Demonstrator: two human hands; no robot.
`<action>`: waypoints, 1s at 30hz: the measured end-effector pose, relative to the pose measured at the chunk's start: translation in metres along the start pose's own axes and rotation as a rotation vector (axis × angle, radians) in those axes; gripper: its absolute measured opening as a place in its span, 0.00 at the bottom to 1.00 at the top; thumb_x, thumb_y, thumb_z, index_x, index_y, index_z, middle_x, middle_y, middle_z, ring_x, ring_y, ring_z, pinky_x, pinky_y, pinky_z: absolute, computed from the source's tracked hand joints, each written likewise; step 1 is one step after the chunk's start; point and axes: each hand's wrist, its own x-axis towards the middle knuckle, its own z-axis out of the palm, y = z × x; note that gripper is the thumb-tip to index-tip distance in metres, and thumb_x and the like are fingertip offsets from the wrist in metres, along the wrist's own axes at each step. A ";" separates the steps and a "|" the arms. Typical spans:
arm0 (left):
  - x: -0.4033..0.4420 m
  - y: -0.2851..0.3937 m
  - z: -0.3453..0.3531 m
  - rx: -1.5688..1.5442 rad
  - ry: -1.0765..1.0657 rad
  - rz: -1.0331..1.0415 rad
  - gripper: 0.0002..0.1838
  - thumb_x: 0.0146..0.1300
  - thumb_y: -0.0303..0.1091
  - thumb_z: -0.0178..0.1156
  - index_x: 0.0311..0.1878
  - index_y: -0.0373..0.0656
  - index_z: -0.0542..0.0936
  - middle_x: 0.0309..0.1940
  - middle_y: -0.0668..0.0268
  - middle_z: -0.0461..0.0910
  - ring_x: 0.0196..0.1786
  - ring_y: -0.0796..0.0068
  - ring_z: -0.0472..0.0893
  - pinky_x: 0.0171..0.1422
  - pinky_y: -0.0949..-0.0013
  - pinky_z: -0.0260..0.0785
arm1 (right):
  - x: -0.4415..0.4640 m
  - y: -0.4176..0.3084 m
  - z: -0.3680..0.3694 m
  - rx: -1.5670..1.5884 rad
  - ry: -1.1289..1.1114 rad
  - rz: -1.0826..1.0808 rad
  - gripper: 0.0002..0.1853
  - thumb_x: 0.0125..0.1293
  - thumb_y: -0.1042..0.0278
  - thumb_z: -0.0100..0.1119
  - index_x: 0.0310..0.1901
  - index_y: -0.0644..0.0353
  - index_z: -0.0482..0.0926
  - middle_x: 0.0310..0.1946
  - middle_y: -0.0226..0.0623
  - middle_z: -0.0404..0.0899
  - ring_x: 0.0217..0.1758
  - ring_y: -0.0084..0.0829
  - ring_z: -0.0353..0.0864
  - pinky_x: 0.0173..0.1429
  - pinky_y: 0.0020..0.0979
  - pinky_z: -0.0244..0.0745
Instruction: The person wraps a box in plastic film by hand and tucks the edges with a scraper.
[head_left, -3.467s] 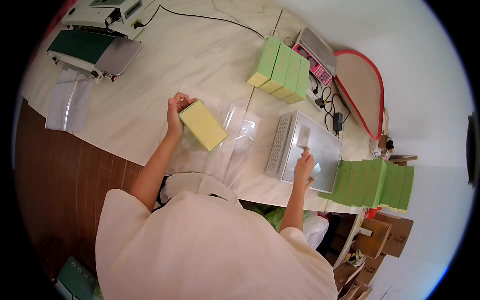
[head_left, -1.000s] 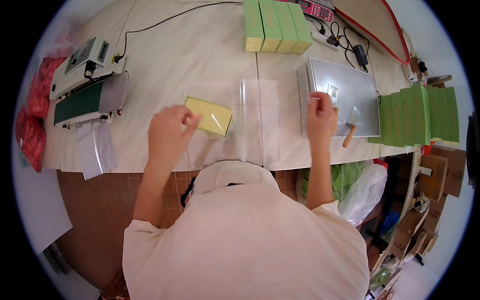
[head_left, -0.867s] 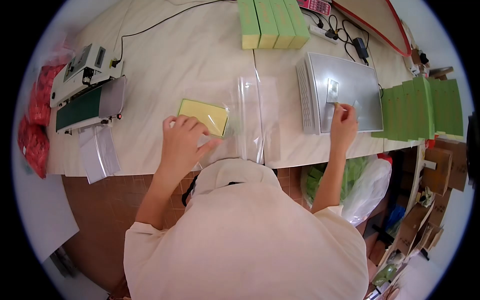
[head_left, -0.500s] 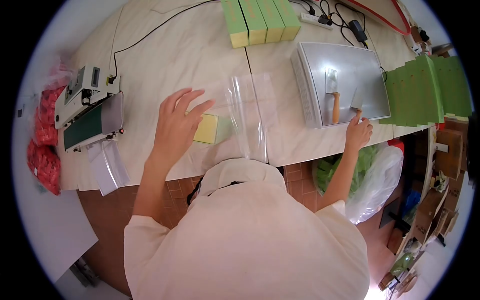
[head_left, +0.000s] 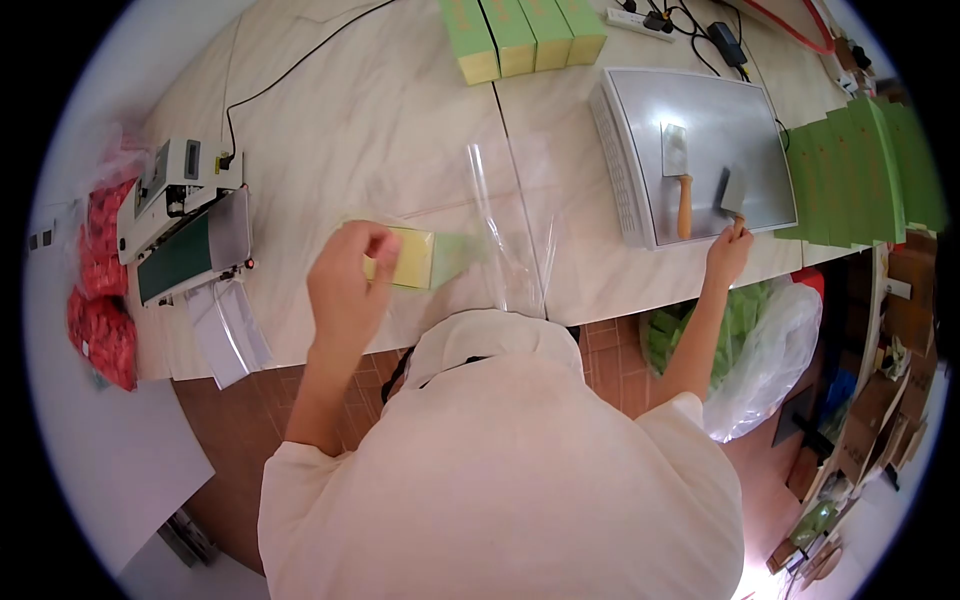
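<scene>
My right hand (head_left: pixel 729 252) is closed round the wooden handle of a small scraper (head_left: pixel 734 192), whose blade is over the flat metal plate (head_left: pixel 715 110). A second scraper (head_left: pixel 684 205) with a wooden handle lies on that plate, left of my right hand. My left hand (head_left: pixel 352 280) is at the left end of a yellow-topped box (head_left: pixel 414 258), its fingers curled in; whether they grip the box or film is unclear. Clear plastic film (head_left: pixel 500 230) lies around and to the right of the box, with a pale green strip (head_left: pixel 450 257) beside it.
Green boxes stand in a row (head_left: pixel 515 35) at the back and in a stack (head_left: pixel 845 175) at the right. A white machine (head_left: pixel 180 190) and plastic sleeves (head_left: pixel 228 330) are at the left. Cables and a power strip (head_left: pixel 640 24) lie behind the plate. A bag of green pieces (head_left: pixel 735 335) is below the table.
My right hand has moved from the first scraper to the other and taken hold of its handle. My left hand has come down to the box, and its spread fingers have curled.
</scene>
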 end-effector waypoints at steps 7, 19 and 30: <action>-0.008 0.017 0.023 0.050 -0.052 -0.084 0.10 0.67 0.38 0.61 0.36 0.41 0.77 0.33 0.66 0.80 0.38 0.66 0.80 0.41 0.66 0.71 | -0.075 -0.069 -0.051 0.465 -0.049 -0.360 0.16 0.76 0.57 0.51 0.50 0.64 0.76 0.38 0.46 0.82 0.35 0.44 0.81 0.40 0.39 0.74; -0.003 -0.016 0.015 0.024 -0.119 -0.142 0.06 0.68 0.32 0.59 0.39 0.39 0.76 0.34 0.62 0.78 0.37 0.61 0.80 0.44 0.63 0.72 | -0.152 -0.158 -0.096 0.590 -0.786 -1.168 0.10 0.55 0.74 0.69 0.39 0.61 0.80 0.26 0.34 0.78 0.28 0.37 0.72 0.33 0.36 0.69; 0.003 -0.020 0.018 0.123 -0.137 -0.134 0.04 0.66 0.31 0.59 0.36 0.44 0.76 0.35 0.66 0.76 0.42 0.62 0.78 0.41 0.61 0.71 | -0.158 -0.170 -0.097 0.517 -0.768 -1.279 0.07 0.59 0.71 0.67 0.38 0.59 0.79 0.25 0.33 0.78 0.26 0.37 0.76 0.30 0.36 0.70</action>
